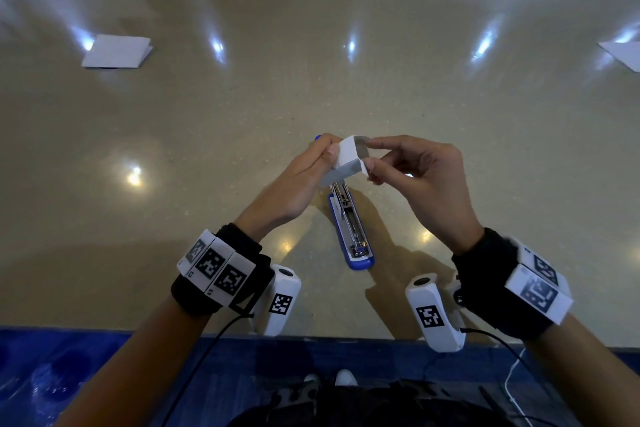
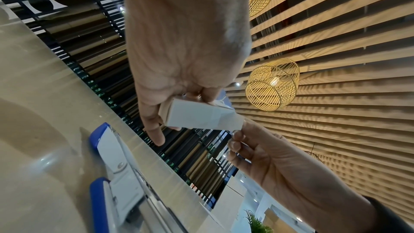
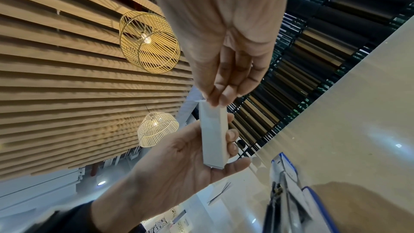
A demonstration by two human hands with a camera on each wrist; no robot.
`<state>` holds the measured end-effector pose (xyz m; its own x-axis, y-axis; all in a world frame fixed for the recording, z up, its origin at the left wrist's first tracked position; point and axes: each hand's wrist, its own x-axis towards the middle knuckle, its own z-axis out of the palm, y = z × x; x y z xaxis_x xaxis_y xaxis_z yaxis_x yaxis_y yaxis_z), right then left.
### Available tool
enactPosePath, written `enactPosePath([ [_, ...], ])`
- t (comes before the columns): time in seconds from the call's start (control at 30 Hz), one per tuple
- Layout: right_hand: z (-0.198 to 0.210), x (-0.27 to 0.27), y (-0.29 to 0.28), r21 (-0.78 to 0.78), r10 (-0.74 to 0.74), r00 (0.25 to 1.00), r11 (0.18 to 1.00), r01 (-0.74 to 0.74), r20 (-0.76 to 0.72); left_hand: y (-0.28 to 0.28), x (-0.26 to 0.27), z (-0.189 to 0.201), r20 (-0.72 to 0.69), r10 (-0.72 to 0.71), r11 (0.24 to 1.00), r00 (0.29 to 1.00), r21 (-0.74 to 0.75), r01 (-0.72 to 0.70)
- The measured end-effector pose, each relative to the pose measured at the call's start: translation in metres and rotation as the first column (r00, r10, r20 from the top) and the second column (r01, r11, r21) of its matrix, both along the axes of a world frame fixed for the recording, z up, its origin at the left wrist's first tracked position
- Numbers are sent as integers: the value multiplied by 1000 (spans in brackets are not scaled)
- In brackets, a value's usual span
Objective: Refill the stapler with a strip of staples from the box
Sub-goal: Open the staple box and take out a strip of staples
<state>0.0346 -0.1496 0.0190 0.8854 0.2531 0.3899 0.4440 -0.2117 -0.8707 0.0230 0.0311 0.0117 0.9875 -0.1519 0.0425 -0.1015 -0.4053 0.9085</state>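
Note:
A small white staple box (image 1: 348, 163) is held above the table by my left hand (image 1: 334, 158), thumb on its near face and fingers curled behind it. My right hand (image 1: 371, 152) pinches the box's open right end between thumb and forefinger; grey shows inside the opening. I cannot tell whether a strip is between those fingers. In the left wrist view the box (image 2: 201, 118) points at the right fingertips (image 2: 235, 135). In the right wrist view my fingertips (image 3: 218, 99) sit on the box (image 3: 213, 139) top. The blue stapler (image 1: 351, 229) lies swung open on the table beneath, metal channel up.
A folded white paper (image 1: 116, 51) lies far back left on the beige table (image 1: 450, 107), and another white sheet (image 1: 623, 54) lies at the right edge. The table's front edge runs just below my wrists. A dark slatted railing borders the far side.

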Motion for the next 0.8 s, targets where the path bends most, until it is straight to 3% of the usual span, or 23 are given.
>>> enactPosePath([
  [0.37, -5, 4, -3, 50, 79, 989, 996, -73, -126, -1, 2, 6, 79, -85, 995, 993, 64, 80],
  [0.63, -4, 5, -4, 13, 119, 974, 993, -119, -194, 2, 6, 23, 99, -196, 948, 975, 274, 163],
  [0.8, -15, 1, -1, 148, 68, 963, 989, -30, -261, 8, 18, 34, 105, -325, 852, 940, 464, 243],
])
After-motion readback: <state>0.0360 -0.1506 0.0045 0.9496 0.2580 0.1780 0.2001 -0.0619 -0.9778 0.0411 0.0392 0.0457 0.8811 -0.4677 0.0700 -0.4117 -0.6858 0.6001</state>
